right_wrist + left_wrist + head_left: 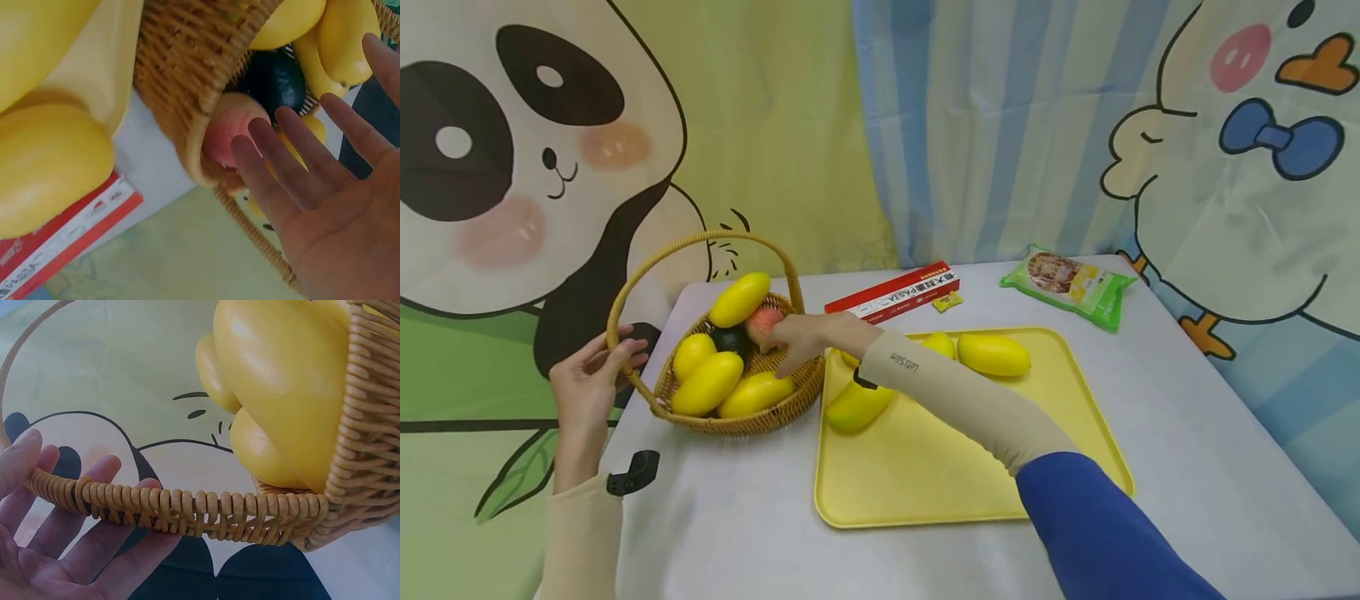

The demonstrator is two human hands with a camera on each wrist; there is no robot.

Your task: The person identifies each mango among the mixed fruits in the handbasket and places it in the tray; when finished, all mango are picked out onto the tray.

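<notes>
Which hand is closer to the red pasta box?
Right. The right hand is over the wicker basket, left of the pasta box; the left hand, farther left, holds the handle.

A pasta box and green packet lie apart.

Ribbed, rough woven wicker forms the basket at left of the head view. Its yellow fruits look smooth and plasticky, softly glossy; the dark green fruit is shinier, the pink fruit more matt. The central tray is smooth plastic, the upper-right bag shiny film, the 2 beige sleeves matt cloth.
</notes>
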